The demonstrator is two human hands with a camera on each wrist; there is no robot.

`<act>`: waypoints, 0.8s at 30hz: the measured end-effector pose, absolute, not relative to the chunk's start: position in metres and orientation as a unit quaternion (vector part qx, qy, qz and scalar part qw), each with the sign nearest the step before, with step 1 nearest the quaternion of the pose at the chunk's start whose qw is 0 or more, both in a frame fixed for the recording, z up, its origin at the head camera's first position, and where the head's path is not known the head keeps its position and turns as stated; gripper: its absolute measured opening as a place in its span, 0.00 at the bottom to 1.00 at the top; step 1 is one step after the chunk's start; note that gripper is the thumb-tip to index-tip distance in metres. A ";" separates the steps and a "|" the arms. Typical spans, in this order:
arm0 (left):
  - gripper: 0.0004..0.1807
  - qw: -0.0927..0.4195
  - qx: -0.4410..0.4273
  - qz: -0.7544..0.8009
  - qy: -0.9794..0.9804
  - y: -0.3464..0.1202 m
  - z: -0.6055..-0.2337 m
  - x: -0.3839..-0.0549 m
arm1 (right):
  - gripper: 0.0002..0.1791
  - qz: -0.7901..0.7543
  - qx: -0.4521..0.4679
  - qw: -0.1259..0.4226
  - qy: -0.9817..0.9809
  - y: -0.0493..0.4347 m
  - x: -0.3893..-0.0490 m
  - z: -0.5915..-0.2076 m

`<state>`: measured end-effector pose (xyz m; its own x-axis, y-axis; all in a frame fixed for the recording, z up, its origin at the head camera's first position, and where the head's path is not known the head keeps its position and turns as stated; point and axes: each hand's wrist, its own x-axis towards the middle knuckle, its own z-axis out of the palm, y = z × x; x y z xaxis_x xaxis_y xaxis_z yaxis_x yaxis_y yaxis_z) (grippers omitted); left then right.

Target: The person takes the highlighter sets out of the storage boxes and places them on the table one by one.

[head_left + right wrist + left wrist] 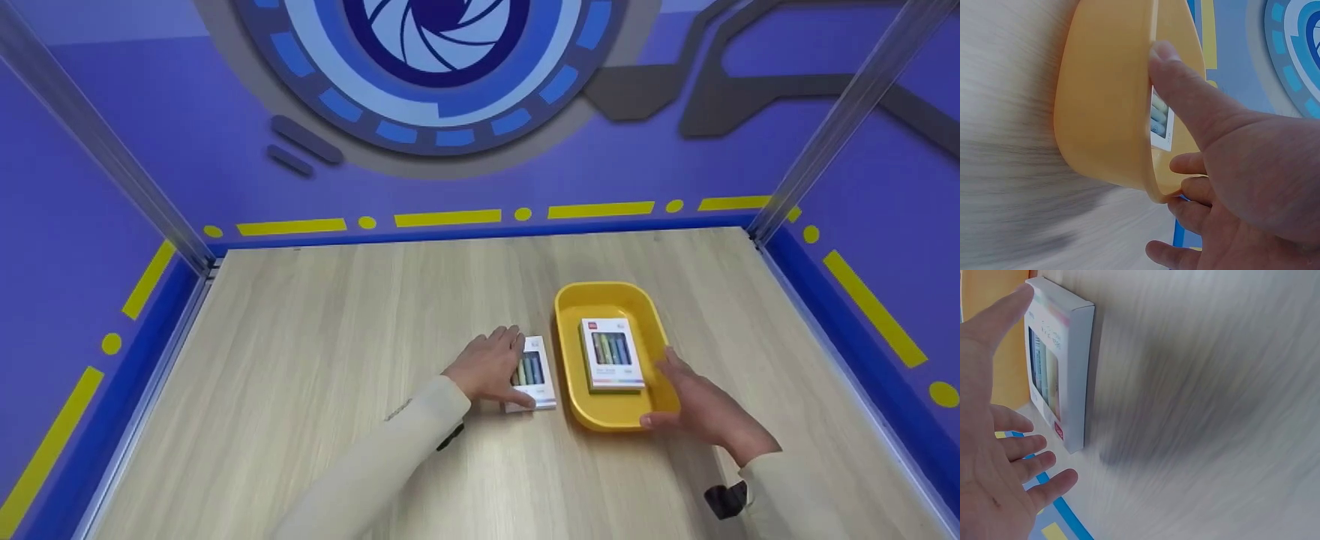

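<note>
A white windowed box of coloured sticks (534, 367) lies flat on the table, left of a yellow tray (611, 417). My left hand (491, 366) is over this box's left side with fingers spread; in the left wrist view the thumb overlaps one end of the box (1076, 377) and the other fingertips are near the opposite end. Inside the tray sits a like box (613, 356), window up. My right hand (705, 405) is at the tray's near right corner, thumb (1171, 62) on the rim, the other fingers loosely extended along the side.
The wooden table (337, 322) is enclosed by a blue back wall (465, 187) and side walls with yellow markings. Metal posts (825, 135) stand at the back corners. The tray's raised rim stands between the two boxes.
</note>
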<state>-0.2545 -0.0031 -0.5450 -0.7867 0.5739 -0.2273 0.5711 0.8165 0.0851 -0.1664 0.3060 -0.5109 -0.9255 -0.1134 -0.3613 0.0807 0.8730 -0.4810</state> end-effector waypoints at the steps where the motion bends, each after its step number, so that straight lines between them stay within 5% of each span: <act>1: 0.62 0.127 0.299 0.009 0.946 -0.003 -0.544 -0.255 | 0.60 -0.254 -0.007 0.194 0.948 0.306 -0.166 -0.511; 24: 0.54 0.125 0.299 0.037 0.945 0.004 -0.529 -0.254 | 0.61 -0.260 -0.012 0.192 0.946 0.307 -0.168 -0.512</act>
